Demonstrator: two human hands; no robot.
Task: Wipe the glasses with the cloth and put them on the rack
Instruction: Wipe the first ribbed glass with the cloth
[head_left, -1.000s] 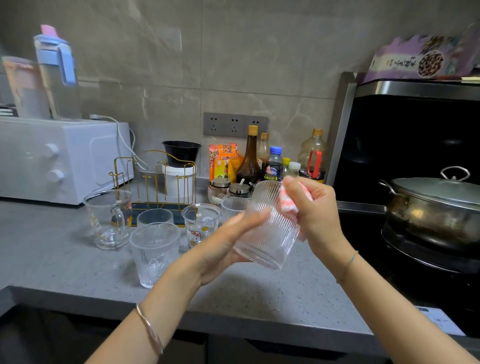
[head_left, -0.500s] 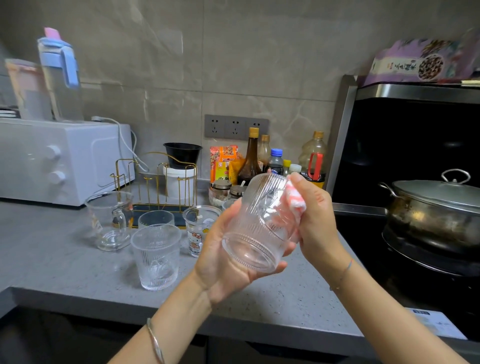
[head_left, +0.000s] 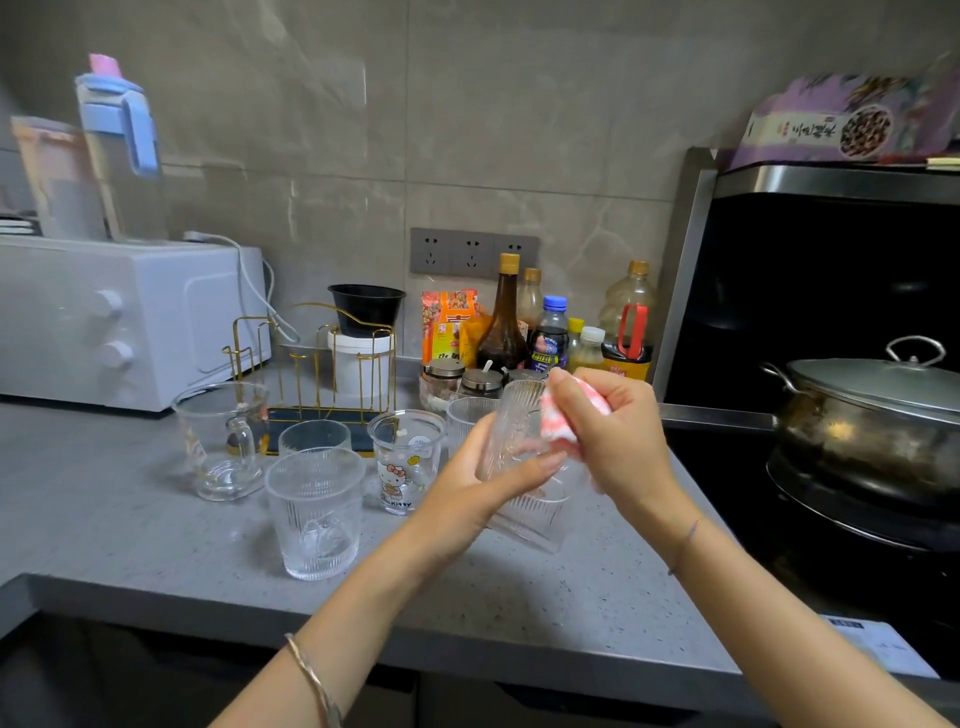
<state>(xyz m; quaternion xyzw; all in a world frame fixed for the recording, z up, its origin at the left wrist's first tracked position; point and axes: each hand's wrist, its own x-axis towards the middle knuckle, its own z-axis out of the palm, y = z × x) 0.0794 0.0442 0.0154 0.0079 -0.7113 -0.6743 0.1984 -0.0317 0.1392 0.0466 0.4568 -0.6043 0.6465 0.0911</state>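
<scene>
At centre frame the left hand (head_left: 475, 491) grips a clear, ribbed tumbler (head_left: 530, 514) tilted over the worktop (head_left: 104, 525) while the right hand (head_left: 615, 436) pinches a pink-and-white cloth (head_left: 557, 418) against its rim.

Left hand (head_left: 467, 493) holds ribbed glass (head_left: 524, 493) – right hand (head_left: 613, 436) presses pink cloth (head_left: 558, 418) at rim.

Grey speckled surface (head_left: 130, 545) fills the lower frame. White oven (head_left: 104, 322) on the left, gold rack (head_left: 311, 364) mid-frame. In front of it: a handled mug (head_left: 223, 441), ribbed glass (head_left: 314, 512) and cartoon cup (head_left: 408, 467). Sauce bottles (head_left: 501, 322) are lined up along the back.
</scene>
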